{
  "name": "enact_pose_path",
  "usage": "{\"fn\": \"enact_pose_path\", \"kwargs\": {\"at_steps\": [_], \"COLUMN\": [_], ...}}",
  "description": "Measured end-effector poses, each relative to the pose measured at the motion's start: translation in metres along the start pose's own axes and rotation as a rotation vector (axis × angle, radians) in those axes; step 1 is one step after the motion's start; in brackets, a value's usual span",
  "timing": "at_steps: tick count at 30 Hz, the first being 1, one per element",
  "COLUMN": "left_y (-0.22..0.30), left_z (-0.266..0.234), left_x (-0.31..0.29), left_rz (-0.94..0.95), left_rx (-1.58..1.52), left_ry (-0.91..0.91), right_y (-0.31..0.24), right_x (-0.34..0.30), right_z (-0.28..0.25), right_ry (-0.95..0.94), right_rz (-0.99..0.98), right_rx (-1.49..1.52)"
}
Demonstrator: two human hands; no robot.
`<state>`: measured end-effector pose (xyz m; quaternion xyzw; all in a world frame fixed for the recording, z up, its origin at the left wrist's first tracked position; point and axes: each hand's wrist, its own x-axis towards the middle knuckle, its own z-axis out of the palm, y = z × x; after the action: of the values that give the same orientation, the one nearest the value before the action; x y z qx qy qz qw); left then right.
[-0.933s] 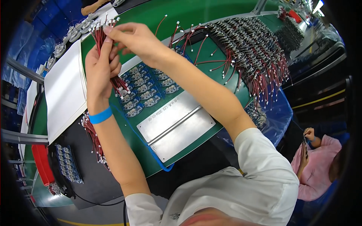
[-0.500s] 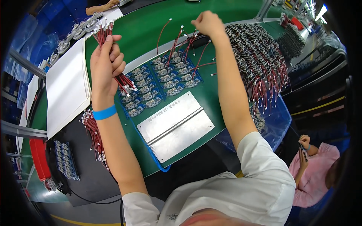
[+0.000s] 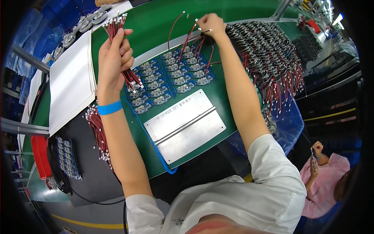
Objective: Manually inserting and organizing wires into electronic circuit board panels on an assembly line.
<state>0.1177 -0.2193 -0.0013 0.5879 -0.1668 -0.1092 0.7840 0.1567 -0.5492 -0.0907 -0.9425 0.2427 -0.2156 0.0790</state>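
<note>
The left hand (image 3: 115, 58) is clenched round a bundle of thin red-and-black wires with small white plastic connectors (image 3: 115, 26), the connectors fanning out above the thumb and the other ends hanging below the fist; a flat, bright blue wristband (image 3: 110, 108) circles that wrist. The right hand (image 3: 211, 25), which was up at the bundle a moment ago, has crossed to the far edge of the green work surface (image 3: 148, 23); its fingers are bent close to some loose wire ends, and I cannot tell whether they pinch one; the bundle is now left to the left hand alone, so the hands seem to be at separate parts of the wiring work. Between them lie blue panels of small rounded circuit boards (image 3: 181, 70), with several wires rising from the far boards of the right-hand panel; nearer the body sits a grooved, silver metal plate (image 3: 187, 121), a coiled blue cord (image 3: 163, 160) beside its left corner; out to the right spreads a dense heap of wired boards (image 3: 265, 58).
</note>
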Motion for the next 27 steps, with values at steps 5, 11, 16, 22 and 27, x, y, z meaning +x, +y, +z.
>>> {"fn": "enact_pose_path", "kwargs": {"at_steps": [5, 11, 16, 22, 27], "left_y": [0.0, -0.014, -0.013, -0.011, -0.017], "left_z": [-0.007, 0.002, 0.0, 0.003, 0.002], "left_x": [0.0, 0.006, 0.001, 0.004, 0.008], "left_rz": [-0.089, -0.103, -0.065, -0.098, -0.014], "left_rx": [0.051, -0.086, -0.224, -0.146, -0.113], "left_ry": [-0.078, -0.176, -0.213, -0.178, -0.132], "right_y": [-0.031, -0.071, -0.143, -0.149, -0.15], "right_x": [0.021, -0.043, -0.095, -0.093, -0.094], "right_z": [-0.081, -0.131, -0.098, -0.084, -0.081], "right_ry": [0.67, -0.151, -0.466, -0.433, -0.333], "right_rz": [-0.356, -0.541, -0.305, -0.208, -0.197], "right_rx": [1.458, 1.87, 1.558, 1.652, 1.585]}}
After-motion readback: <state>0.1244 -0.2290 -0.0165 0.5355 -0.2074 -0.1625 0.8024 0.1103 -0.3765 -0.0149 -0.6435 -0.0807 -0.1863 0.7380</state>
